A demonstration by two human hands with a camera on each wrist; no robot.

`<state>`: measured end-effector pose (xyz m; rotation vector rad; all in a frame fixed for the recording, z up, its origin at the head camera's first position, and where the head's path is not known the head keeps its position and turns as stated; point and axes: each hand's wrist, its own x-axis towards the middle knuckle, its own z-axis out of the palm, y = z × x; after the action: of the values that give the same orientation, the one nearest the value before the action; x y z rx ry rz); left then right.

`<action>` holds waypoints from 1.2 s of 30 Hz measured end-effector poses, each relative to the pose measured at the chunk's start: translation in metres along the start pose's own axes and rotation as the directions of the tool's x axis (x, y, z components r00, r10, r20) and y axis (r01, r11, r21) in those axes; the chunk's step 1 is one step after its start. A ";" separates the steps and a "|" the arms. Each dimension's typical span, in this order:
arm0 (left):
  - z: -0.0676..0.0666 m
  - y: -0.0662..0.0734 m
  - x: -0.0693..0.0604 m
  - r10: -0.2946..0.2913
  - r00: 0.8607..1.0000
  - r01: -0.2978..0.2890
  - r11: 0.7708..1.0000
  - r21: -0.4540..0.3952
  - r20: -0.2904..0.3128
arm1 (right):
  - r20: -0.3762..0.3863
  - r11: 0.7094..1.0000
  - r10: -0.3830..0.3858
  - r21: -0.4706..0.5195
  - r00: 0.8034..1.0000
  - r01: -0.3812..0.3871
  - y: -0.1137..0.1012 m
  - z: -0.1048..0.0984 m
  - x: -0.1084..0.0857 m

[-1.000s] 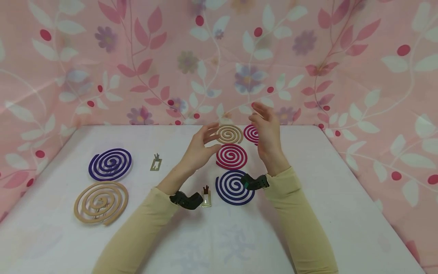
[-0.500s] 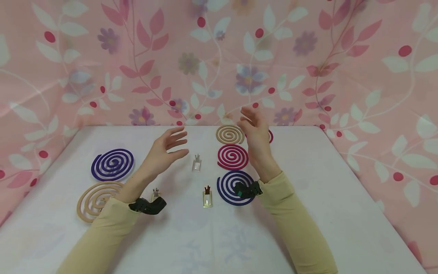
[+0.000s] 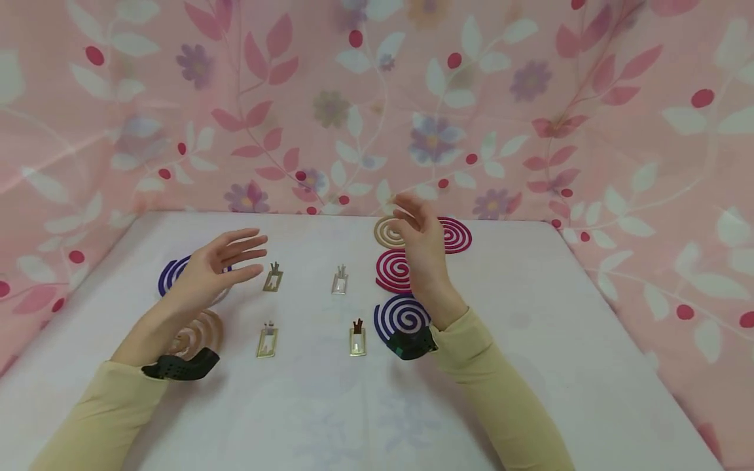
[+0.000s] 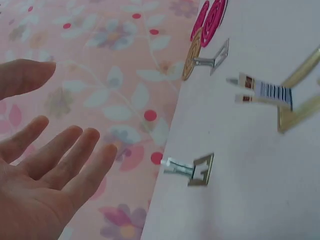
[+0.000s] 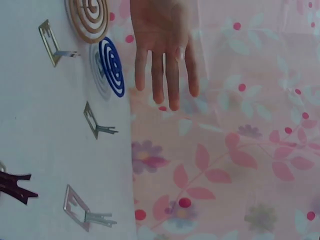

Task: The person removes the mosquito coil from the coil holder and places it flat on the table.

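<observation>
My left hand point(image 3: 206, 271) hovers over the blue mosquito coil point(image 3: 163, 281) and tan mosquito coil point(image 3: 219, 327) at the left, partly hiding both. Its fingers are extended and hold nothing. My right hand point(image 3: 427, 255), also holding nothing, is raised in front of the right-hand coils with fingers loosely bent. Behind it lie a tan coil point(image 3: 383, 230), two pink coils point(image 3: 389, 271) and a blue coil point(image 3: 383, 320), partly covered. Between the hands stand several small metal coil stands point(image 3: 273, 280) with upright prongs; one stand point(image 3: 357, 327) has dark red prongs.
A white cloth covers the table point(image 3: 530, 366). A pink floral curtain point(image 3: 330, 150) hangs right behind its far edge. In the right wrist view, the left blue coil point(image 5: 112, 67) sits raised above its shadow.
My left hand has moved left, from the middle of the table to over the left coils, uncovering metal stands. My right hand has shifted a little left and nearer. Nothing was picked up.
</observation>
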<state>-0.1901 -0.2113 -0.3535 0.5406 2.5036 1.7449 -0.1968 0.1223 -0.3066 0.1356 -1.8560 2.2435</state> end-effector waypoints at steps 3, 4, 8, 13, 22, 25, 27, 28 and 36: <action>-0.018 -0.008 -0.011 0.021 1.000 -0.021 1.000 0.003 0.011 | 0.031 1.000 0.005 -0.016 0.999 -0.004 0.003 0.010 -0.006; -0.025 -0.011 -0.015 0.026 1.000 -0.026 0.999 0.020 0.013 | 0.040 1.000 0.008 -0.025 0.999 -0.007 0.004 0.015 -0.008; -0.054 -0.016 -0.027 0.056 0.998 -0.057 0.998 0.017 0.020 | 0.072 1.000 0.004 -0.021 0.997 -0.002 0.008 0.035 -0.015; -0.088 -0.021 -0.039 0.098 0.994 -0.093 0.991 -0.101 0.049 | 0.099 1.000 0.012 0.000 0.995 -0.012 0.008 0.064 -0.024; -0.125 -0.037 -0.057 0.095 0.986 -0.090 0.995 -0.044 0.136 | 0.170 0.999 0.007 0.046 0.985 -0.015 0.010 0.119 -0.040; -0.131 -0.037 -0.063 0.040 0.989 -0.049 0.997 0.056 0.144 | 0.204 0.998 0.031 0.046 0.978 -0.041 0.016 0.133 -0.047; -0.134 -0.036 -0.066 -0.013 0.989 -0.008 0.989 0.147 0.145 | 0.221 0.996 0.065 0.038 0.973 -0.075 0.022 0.138 -0.052; -0.135 -0.036 -0.067 -0.039 0.988 0.010 0.981 0.192 0.147 | 0.229 0.995 0.083 0.034 0.970 -0.093 0.026 0.141 -0.054; -0.146 -0.046 -0.081 -0.205 0.957 0.131 0.937 0.325 0.206 | 0.291 0.982 0.187 -0.082 0.938 -0.170 0.045 0.149 -0.073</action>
<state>-0.1594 -0.3818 -0.3560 0.4955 2.5710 1.1607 -0.1477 -0.0399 -0.3363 0.3254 -2.1620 2.3991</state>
